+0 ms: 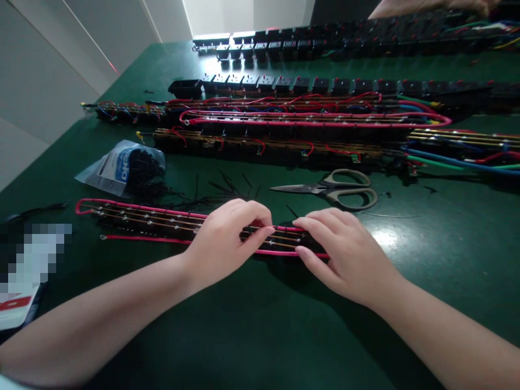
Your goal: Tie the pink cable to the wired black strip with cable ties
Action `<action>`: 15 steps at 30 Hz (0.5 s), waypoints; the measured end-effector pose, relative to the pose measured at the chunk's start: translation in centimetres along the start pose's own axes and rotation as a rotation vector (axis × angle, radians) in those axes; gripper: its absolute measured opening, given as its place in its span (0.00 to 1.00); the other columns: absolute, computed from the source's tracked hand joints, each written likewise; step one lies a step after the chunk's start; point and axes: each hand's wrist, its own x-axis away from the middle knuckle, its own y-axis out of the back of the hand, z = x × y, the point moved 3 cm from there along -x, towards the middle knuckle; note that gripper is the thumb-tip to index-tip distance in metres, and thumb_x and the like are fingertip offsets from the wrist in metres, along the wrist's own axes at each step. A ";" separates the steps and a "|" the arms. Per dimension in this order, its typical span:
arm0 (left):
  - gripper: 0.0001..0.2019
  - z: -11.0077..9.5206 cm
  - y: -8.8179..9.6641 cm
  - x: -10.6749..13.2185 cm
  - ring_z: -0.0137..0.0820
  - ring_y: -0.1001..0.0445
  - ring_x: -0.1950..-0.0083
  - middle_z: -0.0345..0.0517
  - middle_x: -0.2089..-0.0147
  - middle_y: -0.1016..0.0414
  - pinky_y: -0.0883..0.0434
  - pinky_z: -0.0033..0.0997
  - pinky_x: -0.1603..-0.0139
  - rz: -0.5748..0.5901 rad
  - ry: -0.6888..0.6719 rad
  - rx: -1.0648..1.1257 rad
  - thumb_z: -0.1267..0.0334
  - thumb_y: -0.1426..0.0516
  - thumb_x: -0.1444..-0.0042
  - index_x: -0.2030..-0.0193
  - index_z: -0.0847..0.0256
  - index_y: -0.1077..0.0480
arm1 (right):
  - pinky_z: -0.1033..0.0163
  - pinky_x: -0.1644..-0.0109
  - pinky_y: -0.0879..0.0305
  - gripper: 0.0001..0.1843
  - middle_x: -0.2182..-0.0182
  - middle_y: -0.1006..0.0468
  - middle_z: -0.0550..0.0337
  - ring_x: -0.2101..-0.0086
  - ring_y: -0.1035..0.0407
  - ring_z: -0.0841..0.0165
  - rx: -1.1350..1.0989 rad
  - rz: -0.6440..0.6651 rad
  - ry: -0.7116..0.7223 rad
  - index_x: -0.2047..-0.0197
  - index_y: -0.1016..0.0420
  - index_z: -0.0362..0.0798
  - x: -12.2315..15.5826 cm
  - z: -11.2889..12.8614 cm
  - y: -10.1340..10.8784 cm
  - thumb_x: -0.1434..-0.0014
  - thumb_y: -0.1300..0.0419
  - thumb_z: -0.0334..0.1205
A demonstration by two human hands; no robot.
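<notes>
A long black socket strip (134, 218) with bare brass rails and solder joints lies across the green table in front of me. A red wire (179, 212) runs along its far edge, loops around the left end, and another red length lies along the near side. My left hand (233, 235) rests over the strip's middle, thumb and forefinger pinched together at the far wire; what lies between them is hidden. With thumb and fingers on either side, my right hand (339, 249) grips the strip's right end. A thin black cable tie (291, 210) sticks up between the hands.
Scissors (320, 188) lie just beyond my hands. Loose black cable ties (231, 187) spill beside a clear plastic bag (116, 168). More wired strips (264, 143) and a row of black sockets (300, 84) lie farther back. Another person's arm (430, 7) reaches in at top right.
</notes>
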 end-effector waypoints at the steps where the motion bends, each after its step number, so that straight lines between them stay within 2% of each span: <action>1: 0.04 -0.1 -0.4 0.2 0.29 0.21 0.61 0.39 0.62 0.18 0.25 0.29 0.58 -0.029 -0.058 -0.014 0.69 0.40 0.30 0.59 0.59 0.27 | 0.47 0.53 0.30 0.15 0.56 0.16 0.46 0.56 0.23 0.53 0.023 -0.034 0.014 0.47 0.24 0.46 0.0 0.3 0.2 0.27 0.46 0.45; 3: 0.05 -0.2 -0.9 0.6 0.29 0.20 0.61 0.40 0.62 0.17 0.25 0.31 0.55 -0.067 -0.168 -0.045 0.69 0.39 0.30 0.59 0.59 0.27 | 0.46 0.50 0.31 0.12 0.55 0.15 0.47 0.53 0.24 0.52 0.042 -0.107 0.047 0.47 0.24 0.47 0.0 1.2 0.7 0.29 0.43 0.40; 7: 0.05 -0.7 -1.3 1.1 0.30 0.18 0.58 0.41 0.59 0.15 0.25 0.32 0.53 -0.060 -0.321 -0.045 0.72 0.40 0.30 0.57 0.58 0.27 | 0.52 0.53 0.29 0.08 0.59 0.15 0.54 0.58 0.23 0.59 -0.035 -0.214 0.062 0.50 0.25 0.50 -0.2 2.7 1.2 0.31 0.40 0.32; 10: 0.06 -1.0 -1.3 1.1 0.30 0.17 0.57 0.42 0.58 0.14 0.25 0.31 0.54 -0.049 -0.346 -0.011 0.74 0.40 0.31 0.56 0.59 0.27 | 0.54 0.54 0.28 0.08 0.61 0.14 0.56 0.60 0.22 0.61 -0.101 -0.219 0.082 0.51 0.26 0.51 -0.3 3.2 1.2 0.31 0.39 0.30; 15: 0.05 -0.6 -1.4 0.8 0.29 0.18 0.58 0.41 0.59 0.14 0.24 0.30 0.53 0.005 -0.307 0.013 0.70 0.42 0.29 0.56 0.58 0.26 | 0.54 0.54 0.26 0.12 0.62 0.14 0.61 0.61 0.20 0.62 -0.136 -0.240 0.106 0.52 0.24 0.55 0.0 2.8 1.3 0.33 0.38 0.27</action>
